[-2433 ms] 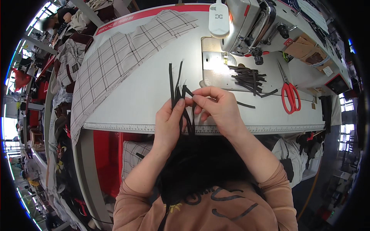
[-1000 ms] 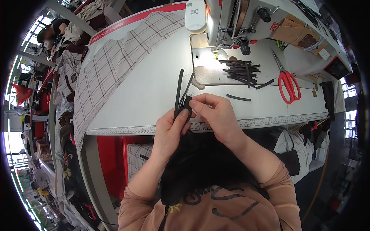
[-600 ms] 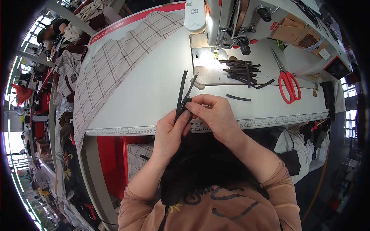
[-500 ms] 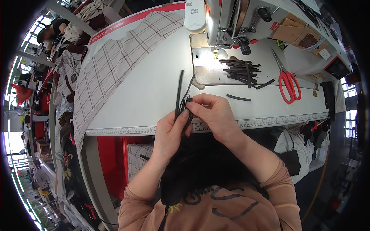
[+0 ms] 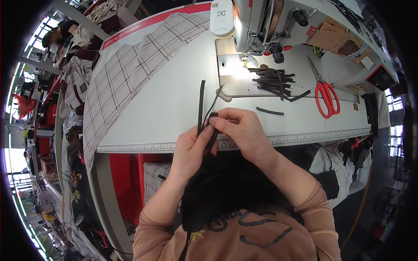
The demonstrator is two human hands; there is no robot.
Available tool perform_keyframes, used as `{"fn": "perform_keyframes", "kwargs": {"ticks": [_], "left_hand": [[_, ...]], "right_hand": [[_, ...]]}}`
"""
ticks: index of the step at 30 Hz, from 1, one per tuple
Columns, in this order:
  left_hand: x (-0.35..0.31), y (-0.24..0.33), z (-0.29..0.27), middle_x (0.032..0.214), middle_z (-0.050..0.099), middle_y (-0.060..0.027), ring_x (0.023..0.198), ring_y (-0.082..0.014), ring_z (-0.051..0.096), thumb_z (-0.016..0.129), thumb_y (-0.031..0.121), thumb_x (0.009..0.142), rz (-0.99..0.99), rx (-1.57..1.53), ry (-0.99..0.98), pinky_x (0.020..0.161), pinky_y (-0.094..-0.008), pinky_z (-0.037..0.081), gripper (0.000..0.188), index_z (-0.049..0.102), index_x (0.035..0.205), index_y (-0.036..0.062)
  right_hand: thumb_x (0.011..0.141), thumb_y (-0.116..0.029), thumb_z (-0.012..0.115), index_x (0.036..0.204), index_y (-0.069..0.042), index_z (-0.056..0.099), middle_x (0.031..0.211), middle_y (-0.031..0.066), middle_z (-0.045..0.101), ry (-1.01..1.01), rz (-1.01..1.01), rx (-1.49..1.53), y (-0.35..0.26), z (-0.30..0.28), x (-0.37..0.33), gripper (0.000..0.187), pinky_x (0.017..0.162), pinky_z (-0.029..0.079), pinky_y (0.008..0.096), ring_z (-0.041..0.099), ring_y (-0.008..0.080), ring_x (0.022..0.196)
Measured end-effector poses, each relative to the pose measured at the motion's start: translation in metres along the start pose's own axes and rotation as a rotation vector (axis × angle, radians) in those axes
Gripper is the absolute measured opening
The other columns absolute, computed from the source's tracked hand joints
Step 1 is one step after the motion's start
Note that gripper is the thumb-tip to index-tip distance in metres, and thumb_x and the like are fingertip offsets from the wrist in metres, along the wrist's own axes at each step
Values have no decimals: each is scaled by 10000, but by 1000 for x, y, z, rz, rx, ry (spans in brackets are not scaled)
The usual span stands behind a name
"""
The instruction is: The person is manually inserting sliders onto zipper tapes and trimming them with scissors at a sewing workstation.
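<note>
In the head view, your left hand closes around narrow dark strips near the table's ruler, two tails rising past your thumb. Your right hand pinches the bunch's short upper end, thumb to forefinger with little gap. Compared with the spread strips a couple of seconds ago, they are gathered closer, which probably makes the bunch easier to control.

Dark strips — matt, probably cloth
</note>
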State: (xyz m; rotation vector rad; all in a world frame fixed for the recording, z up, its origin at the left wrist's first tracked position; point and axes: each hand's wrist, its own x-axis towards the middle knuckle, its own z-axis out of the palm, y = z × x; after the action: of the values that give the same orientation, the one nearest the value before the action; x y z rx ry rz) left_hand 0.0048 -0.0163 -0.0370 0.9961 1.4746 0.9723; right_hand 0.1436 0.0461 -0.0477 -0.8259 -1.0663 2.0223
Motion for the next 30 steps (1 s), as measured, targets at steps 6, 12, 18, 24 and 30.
{"fn": "perform_keyframes", "kwargs": {"ticks": [6,12,18,24,30], "left_hand": [[-6,2,-1,659,599,33,516,-15,384,434,256,977,-6,17,4,468,-189,303,316,645,914,29],[-13,-3,-2,662,605,39,515,-17,393,421,233,981,-25,38,-39,472,-188,321,305,640,937,26],[-15,1,1,620,584,-1,537,-62,453,406,194,976,13,166,-18,512,-233,369,283,624,958,14],[-15,-2,-1,608,575,-48,551,-134,506,418,181,962,4,259,-69,548,-286,404,249,600,962,10],[-15,-4,5,678,609,-57,575,-141,523,378,221,977,150,167,-82,573,-278,425,298,568,1024,-4]], "right_hand": [[893,-128,575,926,5,625,678,-24,557,93,39,71,-7,2,1,145,416,284,155,381,11,462],[919,-163,498,917,19,586,619,-25,507,47,54,202,-7,-3,7,202,367,236,162,316,8,424],[926,-143,446,883,15,492,715,69,578,89,39,310,-8,5,10,170,339,258,171,326,14,409],[928,-126,441,881,-16,448,794,95,594,53,57,307,0,3,10,120,349,286,176,356,25,425],[928,-115,467,888,-25,450,757,73,570,102,51,334,5,7,10,99,367,301,183,386,37,448]]}}
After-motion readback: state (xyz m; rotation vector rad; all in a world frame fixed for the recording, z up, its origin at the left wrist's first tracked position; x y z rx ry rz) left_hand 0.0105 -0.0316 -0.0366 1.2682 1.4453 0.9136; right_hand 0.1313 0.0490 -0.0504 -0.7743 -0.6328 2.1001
